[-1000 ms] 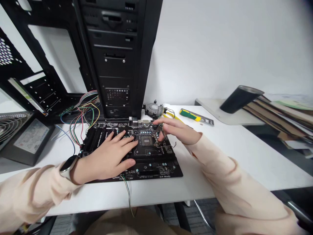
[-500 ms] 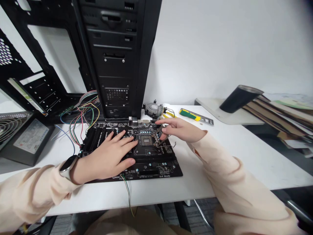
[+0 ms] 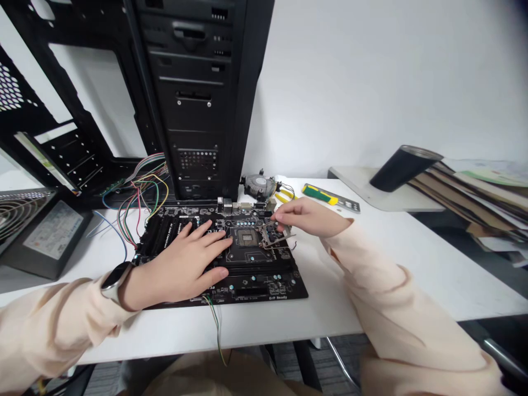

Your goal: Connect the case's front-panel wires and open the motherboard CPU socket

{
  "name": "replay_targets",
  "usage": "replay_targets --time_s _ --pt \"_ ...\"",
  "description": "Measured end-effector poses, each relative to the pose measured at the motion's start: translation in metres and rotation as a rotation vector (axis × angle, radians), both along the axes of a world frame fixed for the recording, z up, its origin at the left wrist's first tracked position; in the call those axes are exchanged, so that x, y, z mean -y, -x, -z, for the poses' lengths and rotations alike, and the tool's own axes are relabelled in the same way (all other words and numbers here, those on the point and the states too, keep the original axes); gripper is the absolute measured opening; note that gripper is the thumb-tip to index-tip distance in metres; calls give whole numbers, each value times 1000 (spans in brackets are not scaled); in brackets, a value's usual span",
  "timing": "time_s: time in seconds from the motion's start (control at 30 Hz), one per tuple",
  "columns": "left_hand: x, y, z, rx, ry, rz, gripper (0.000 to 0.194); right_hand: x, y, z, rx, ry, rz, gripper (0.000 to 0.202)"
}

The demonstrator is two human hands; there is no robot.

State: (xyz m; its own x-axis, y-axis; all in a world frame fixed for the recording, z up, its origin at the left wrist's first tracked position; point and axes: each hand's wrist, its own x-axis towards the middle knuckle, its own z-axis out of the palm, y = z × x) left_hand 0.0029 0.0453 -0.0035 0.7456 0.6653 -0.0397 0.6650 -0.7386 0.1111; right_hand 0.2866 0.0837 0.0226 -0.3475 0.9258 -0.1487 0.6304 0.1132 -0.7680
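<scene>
A black motherboard (image 3: 264, 278) lies flat on the white table. My left hand (image 3: 187, 258) rests on its left half, palm down with the fingers spread. Right of those fingertips is the CPU socket (image 3: 247, 237), uncovered. The socket's metal load plate (image 3: 277, 234) is swung up to the right on its hinge. My right hand (image 3: 305, 217) has its thumb and forefinger pinched at the plate's upper corner. A thin metal lever (image 3: 280, 246) sticks out beside the plate.
Behind the board stands a black computer case (image 3: 198, 121) trailing coloured wires (image 3: 144, 192). A power supply (image 3: 45, 236) sits at left. A CPU cooler fan (image 3: 259, 184) and a green-yellow screwdriver (image 3: 319, 193) lie behind. Stacked folders (image 3: 449, 192) and a dark cup (image 3: 404, 168) are at right.
My right hand has moved slightly right, and the load plate has tilted further right, away from the socket. My left hand has stayed in place.
</scene>
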Motion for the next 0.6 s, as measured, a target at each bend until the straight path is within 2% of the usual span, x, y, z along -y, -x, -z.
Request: replay_targets --time_s 0.2,0.6 --pt "0 0 2 5 -8 5 54 -4 -4 8 152 -116 -42 38" --pt "2 1 1 5 -1 -2 54 -2 4 10 223 -166 21 39"
